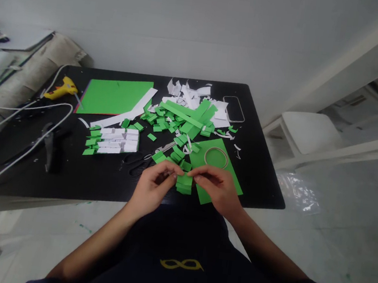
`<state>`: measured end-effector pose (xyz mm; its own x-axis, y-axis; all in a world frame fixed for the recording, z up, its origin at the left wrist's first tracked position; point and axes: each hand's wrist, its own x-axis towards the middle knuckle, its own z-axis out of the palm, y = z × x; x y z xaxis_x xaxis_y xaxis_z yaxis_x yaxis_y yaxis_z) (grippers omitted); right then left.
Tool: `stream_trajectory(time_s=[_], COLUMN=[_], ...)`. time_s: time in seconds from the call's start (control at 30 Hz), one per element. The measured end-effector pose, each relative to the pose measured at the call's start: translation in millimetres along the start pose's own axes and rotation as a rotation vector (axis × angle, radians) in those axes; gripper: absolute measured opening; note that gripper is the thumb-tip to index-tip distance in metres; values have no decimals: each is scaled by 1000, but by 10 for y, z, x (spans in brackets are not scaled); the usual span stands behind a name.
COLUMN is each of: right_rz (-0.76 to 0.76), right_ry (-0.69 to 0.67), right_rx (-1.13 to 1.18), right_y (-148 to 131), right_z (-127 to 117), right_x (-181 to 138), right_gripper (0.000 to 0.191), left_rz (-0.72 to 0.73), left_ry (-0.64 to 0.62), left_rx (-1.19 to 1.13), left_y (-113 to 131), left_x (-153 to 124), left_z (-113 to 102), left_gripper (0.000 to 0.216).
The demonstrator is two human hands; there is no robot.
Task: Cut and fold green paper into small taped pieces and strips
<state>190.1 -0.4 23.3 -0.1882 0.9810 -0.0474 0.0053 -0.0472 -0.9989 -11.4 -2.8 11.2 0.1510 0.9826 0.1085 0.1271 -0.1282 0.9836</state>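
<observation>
Both my hands meet at the near edge of a black table (pixel 101 181). My left hand (pixel 154 184) and my right hand (pixel 216 187) pinch a small folded green paper piece (pixel 184 181) between their fingertips. Just below it lie more small green pieces stacked on the table. A green sheet (pixel 216 181) with a tape roll (pixel 216 156) on it lies under my right hand. Black scissors (pixel 138 160) rest just beyond my left hand.
A heap of green and white paper strips (pixel 181 117) covers the table's middle. White strips with green tabs (pixel 113 141) lie to the left, a large green sheet (pixel 113 95) behind. A yellow glue gun (pixel 61 88), white cable (pixel 13 138) and phone (pixel 233 109) are also there.
</observation>
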Motion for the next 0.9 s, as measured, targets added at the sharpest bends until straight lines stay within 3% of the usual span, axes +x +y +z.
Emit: stream_trajectory(time_s=[0.23,0.5,0.9], right_rz=[-44,-118,-146], right_ry=[70,126,96], right_rx=[-20,-54,-247], right_y=[65,123,100], right_z=[63,98,74], right_x=[-3,-33,-14], right_gripper=[11,16,13], left_rz=[177,76,105], left_ry=[-33,61,82], left_rx=[168,76,137], left_y=[-31,-62,-54], left_x=[-16,-17,-12], left_z=[-41,31,40], left_gripper=[16,9,7])
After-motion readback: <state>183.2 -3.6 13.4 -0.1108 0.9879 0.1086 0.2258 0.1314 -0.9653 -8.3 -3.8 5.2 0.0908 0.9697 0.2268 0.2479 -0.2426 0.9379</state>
